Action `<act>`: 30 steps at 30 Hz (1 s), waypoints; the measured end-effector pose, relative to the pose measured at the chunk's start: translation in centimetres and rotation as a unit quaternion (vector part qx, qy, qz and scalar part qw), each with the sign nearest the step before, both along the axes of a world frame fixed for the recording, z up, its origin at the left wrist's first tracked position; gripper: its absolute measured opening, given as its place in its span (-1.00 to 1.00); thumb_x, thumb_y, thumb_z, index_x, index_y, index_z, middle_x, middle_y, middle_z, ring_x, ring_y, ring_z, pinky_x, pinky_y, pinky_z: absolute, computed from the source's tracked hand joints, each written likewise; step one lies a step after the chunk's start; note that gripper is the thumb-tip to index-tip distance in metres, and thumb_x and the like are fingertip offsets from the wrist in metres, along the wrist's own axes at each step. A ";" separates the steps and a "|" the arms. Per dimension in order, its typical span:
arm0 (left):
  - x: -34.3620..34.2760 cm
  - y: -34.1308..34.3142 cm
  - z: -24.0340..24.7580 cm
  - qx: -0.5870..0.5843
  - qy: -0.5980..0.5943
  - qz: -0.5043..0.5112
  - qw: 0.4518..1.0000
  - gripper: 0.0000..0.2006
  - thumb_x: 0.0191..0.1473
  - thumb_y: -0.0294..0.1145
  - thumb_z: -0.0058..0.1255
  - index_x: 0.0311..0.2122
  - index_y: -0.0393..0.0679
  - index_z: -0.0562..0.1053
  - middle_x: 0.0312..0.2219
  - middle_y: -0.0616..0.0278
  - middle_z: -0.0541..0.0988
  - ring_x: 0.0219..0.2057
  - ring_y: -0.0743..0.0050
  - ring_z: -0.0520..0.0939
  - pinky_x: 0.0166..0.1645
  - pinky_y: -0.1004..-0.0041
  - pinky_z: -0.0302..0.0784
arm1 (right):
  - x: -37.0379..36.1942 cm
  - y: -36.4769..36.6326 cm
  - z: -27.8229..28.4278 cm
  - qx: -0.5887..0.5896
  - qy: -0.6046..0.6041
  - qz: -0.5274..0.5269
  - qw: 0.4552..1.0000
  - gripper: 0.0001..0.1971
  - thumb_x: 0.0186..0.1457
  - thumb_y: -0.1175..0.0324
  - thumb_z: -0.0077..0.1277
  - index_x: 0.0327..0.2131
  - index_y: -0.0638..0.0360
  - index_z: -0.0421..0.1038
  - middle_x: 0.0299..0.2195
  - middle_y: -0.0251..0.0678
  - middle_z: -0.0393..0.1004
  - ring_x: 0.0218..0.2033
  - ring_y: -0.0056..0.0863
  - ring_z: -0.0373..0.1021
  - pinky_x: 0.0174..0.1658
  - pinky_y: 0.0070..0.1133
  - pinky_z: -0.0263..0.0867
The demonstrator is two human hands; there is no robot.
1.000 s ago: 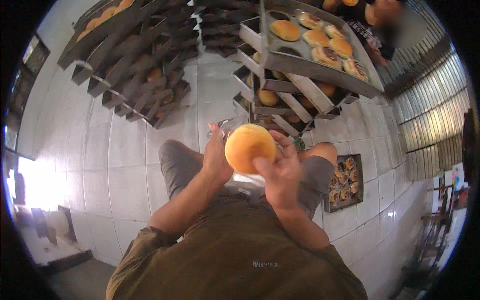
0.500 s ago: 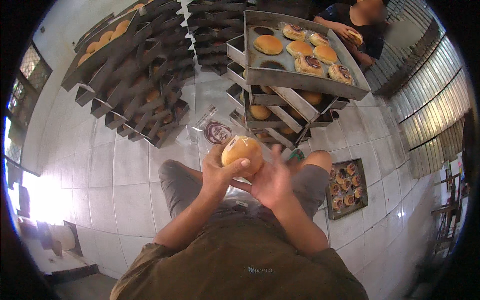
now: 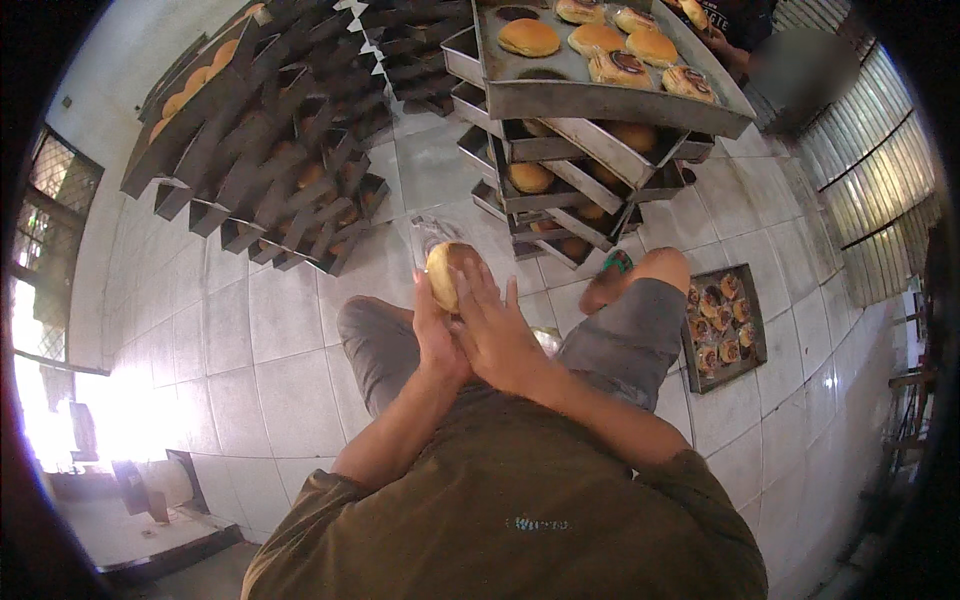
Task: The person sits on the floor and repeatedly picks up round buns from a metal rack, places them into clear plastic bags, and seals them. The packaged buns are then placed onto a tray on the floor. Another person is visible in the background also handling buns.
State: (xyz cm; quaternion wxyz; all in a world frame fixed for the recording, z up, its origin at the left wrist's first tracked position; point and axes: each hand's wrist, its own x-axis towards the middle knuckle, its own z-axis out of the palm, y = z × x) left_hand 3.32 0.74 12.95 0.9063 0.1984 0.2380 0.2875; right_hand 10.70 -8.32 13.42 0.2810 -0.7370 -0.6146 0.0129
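Note:
A round golden bun (image 3: 442, 282) is held between my two hands, above my lap. My left hand (image 3: 438, 338) grips its near left side, with the fingers upright along it. Across the bun's right side lie the long, flat fingers of my right hand (image 3: 498, 338), pressing it toward the left palm. The two wrists come close together below the bun. Clear printed plastic (image 3: 432, 230) shows just beyond the bun; I cannot tell whether it is around the bun or apart from it.
Trays of buns (image 3: 610, 100) stand stacked crosswise ahead right, wrapped buns on top. More dark stacked trays (image 3: 270, 150) rise ahead left. A tray of wrapped buns (image 3: 727, 320) lies on the tiled floor right of my knee. A co-worker's hand (image 3: 712, 38) holds a bun at the far right.
My right hand has come left and closed against the bun. The bun has turned and moved slightly up and left. The view has shifted, so the trays ahead sit higher.

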 end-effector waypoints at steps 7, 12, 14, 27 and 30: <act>-1.3 -0.6 1.3 -0.067 -0.008 -0.080 0.995 -0.38 0.33 0.24 -0.32 0.18 -0.10 0.34 0.09 0.15 0.45 0.11 0.16 0.48 0.19 0.11 0.42 | 3.3 -1.4 4.4 0.239 0.045 -0.084 0.966 -0.66 0.01 0.30 0.25 -0.13 0.21 0.54 -0.29 -0.13 0.55 -0.25 -0.15 0.51 -0.20 -0.34 0.43; -2.8 -3.8 5.9 0.311 0.162 -0.159 0.923 -0.53 0.35 -0.03 -0.15 0.11 -0.24 0.40 -0.08 0.09 0.55 -0.12 0.42 0.56 0.00 0.32 0.54 | 4.6 -2.1 4.9 0.299 0.012 -0.031 0.954 -0.78 0.05 0.37 0.15 -0.21 0.18 0.54 -0.38 -0.21 0.54 -0.40 -0.17 0.49 -0.35 -0.35 0.40; -4.0 -0.9 2.8 0.309 0.253 -0.294 0.868 -0.55 0.33 -0.07 -0.10 0.04 -0.30 0.46 -0.25 0.12 0.62 -0.31 0.53 0.58 -0.16 0.40 0.60 | 5.5 -2.1 1.8 0.336 -0.037 -0.038 0.940 -0.80 0.06 0.38 0.12 -0.20 0.15 0.54 -0.39 -0.18 0.53 -0.41 -0.14 0.48 -0.35 -0.33 0.39; 2.5 1.3 -6.3 -0.307 -0.236 -0.241 0.890 -0.05 0.11 0.56 -0.35 0.36 -0.04 0.17 0.31 -0.02 0.25 0.20 -0.20 0.39 0.30 -0.21 0.22 | 4.0 -8.6 7.9 0.081 0.326 0.057 0.940 -0.90 -0.01 0.46 0.25 -0.36 0.19 0.60 -0.50 -0.20 0.55 -0.48 -0.30 0.51 -0.39 -0.46 0.41; 1.5 1.8 -1.8 -0.186 -0.229 -0.311 0.904 -0.08 0.10 0.55 -0.31 0.34 -0.01 0.20 0.30 -0.05 0.24 0.20 -0.19 0.39 0.26 -0.29 0.23 | 5.4 -12.2 6.4 -0.032 0.301 -0.135 0.943 -0.89 -0.02 0.41 0.28 -0.37 0.17 0.61 -0.46 -0.19 0.59 -0.43 -0.25 0.54 -0.36 -0.44 0.42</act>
